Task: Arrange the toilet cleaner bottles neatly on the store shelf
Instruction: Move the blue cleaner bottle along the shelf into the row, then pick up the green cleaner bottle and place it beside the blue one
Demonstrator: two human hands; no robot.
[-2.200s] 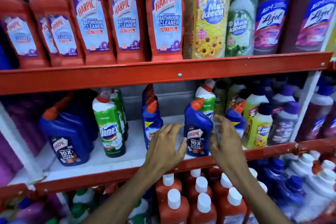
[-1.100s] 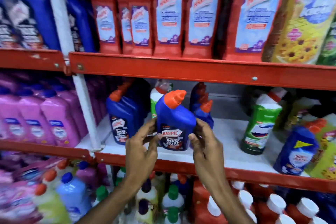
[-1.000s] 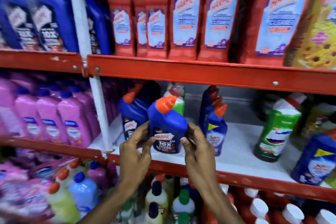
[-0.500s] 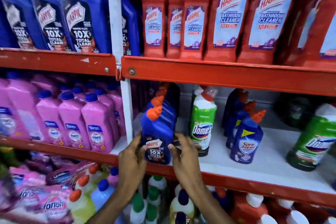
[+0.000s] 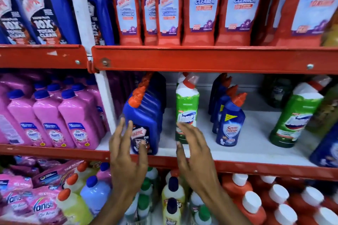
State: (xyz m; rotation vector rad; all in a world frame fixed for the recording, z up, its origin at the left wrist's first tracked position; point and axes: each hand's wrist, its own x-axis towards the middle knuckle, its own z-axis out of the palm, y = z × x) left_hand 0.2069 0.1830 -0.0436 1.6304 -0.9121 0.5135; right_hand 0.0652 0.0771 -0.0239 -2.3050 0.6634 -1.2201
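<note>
A blue Harpic toilet cleaner bottle (image 5: 146, 118) with an orange cap stands at the left front of the white middle shelf (image 5: 256, 144), heading a row of like bottles behind it. My left hand (image 5: 126, 151) is open, fingers spread just in front of its label. My right hand (image 5: 192, 150) is open too, a little right of the bottle and in front of a green Domex bottle (image 5: 187, 111). Neither hand grips anything. A row of smaller blue Sani Fresh bottles (image 5: 230, 120) stands further right.
Another green Domex bottle (image 5: 292, 120) and a blue bottle (image 5: 327, 144) stand at the right. Pink bottles (image 5: 75, 120) fill the left bay past the white upright (image 5: 104, 97). Red Harpic bathroom cleaners (image 5: 201, 5) line the upper shelf; bottles crowd the shelf below.
Both hands carried the blue Harpic bottle leftward, set it at the front of the left row and let go. The fingers are now spread apart and pulled slightly back.
</note>
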